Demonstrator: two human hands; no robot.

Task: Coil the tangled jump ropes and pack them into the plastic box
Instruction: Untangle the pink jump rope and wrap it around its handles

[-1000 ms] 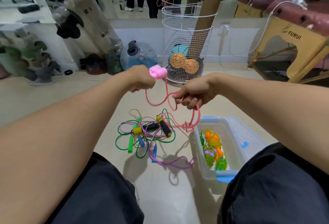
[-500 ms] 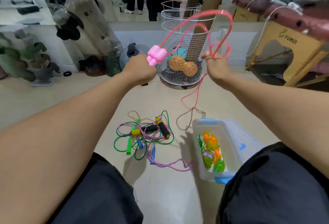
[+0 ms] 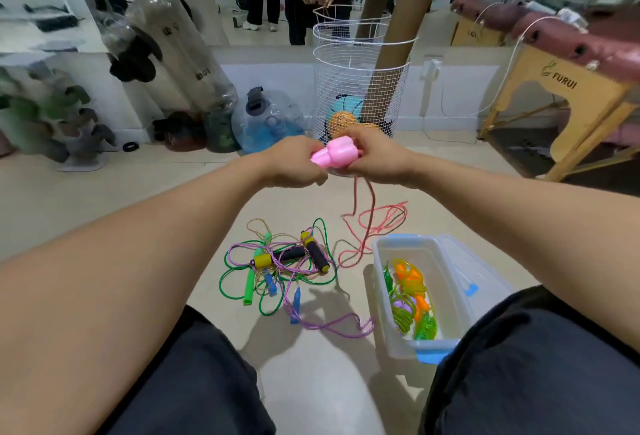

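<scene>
My left hand (image 3: 292, 164) and my right hand (image 3: 375, 156) meet in front of me, both gripping the pink jump rope handles (image 3: 334, 156). The pink rope (image 3: 372, 223) hangs from my right hand in loose loops down to the floor. On the floor lies a tangle of jump ropes (image 3: 280, 265): green, purple and tan cords with black-and-yellow, green and blue handles. The clear plastic box (image 3: 381, 296) with blue clips stands to the right of the tangle, with coiled green and orange ropes (image 3: 410, 299) inside.
A white wire basket (image 3: 360, 88) with balls and cardboard tubes stands behind my hands. A water jug (image 3: 268, 121) and punching bags (image 3: 180, 54) sit at the left wall. A wooden massage table (image 3: 568, 88) is at right. My knees frame the bottom.
My right hand has dropped from its raised position and come in to the left hand at the pink handles. The pink rope has fallen into loops near the floor.
</scene>
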